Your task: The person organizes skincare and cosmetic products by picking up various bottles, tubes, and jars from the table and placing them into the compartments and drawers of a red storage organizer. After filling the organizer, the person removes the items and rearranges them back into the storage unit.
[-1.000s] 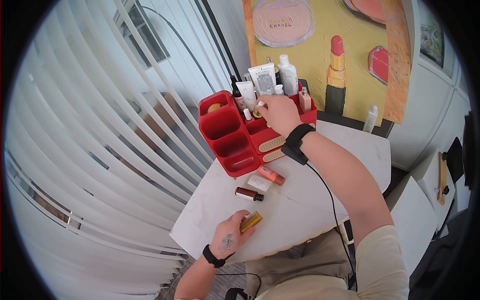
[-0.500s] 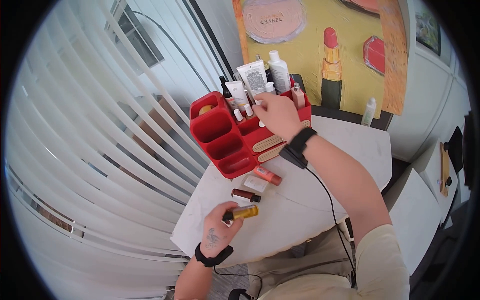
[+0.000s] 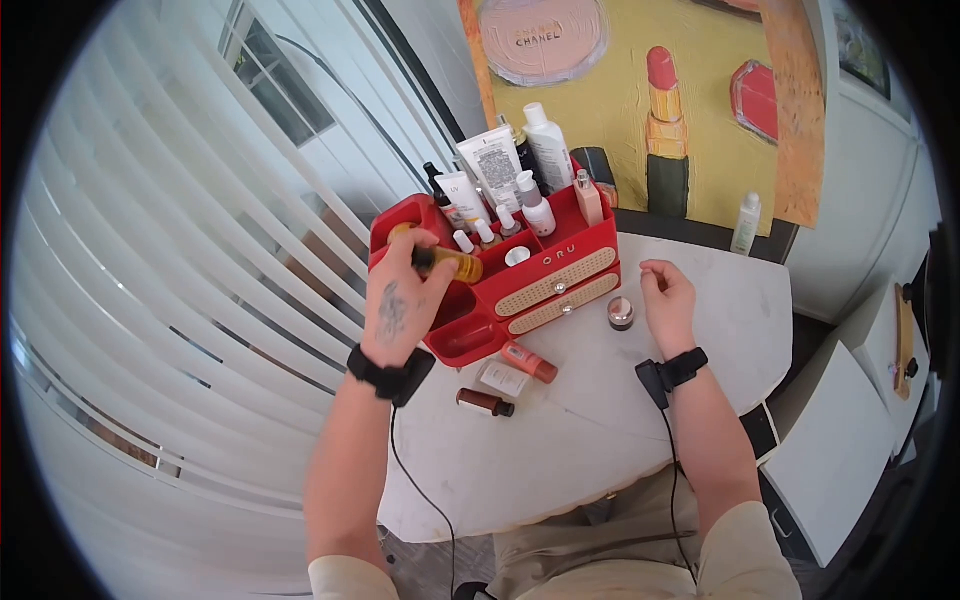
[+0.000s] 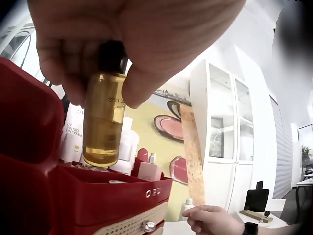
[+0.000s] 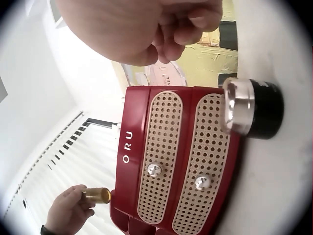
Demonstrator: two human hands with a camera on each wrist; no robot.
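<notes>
My left hand (image 3: pixel 398 305) grips a small bottle of yellow oil (image 3: pixel 460 266) by its black-capped end, over the left compartments of the red organizer (image 3: pixel 548 257). In the left wrist view the bottle (image 4: pixel 103 122) is upright, its base close above the organizer's rim. My right hand (image 3: pixel 670 305) holds nothing, fingers loosely curled, to the right of the organizer. Just left of it a small jar (image 3: pixel 621 314) with a silver top and black side stands on the table. White-capped bottles (image 3: pixel 487 233), a pump bottle (image 3: pixel 537 208) and a pink bottle (image 3: pixel 589 197) stand in the organizer.
In front of the organizer lie an orange tube (image 3: pixel 530 362), a clear labelled container (image 3: pixel 502 379) and a brown bottle (image 3: pixel 485 403). A white-capped bottle (image 3: pixel 746 224) stands at the table's back right. Blinds (image 3: pixel 230 330) hang along the left. Cables trail from both wrists.
My left hand has carried the oil bottle from the front of the table up over the organizer's left side. My right hand has left the organizer and moved right, near the jar.
</notes>
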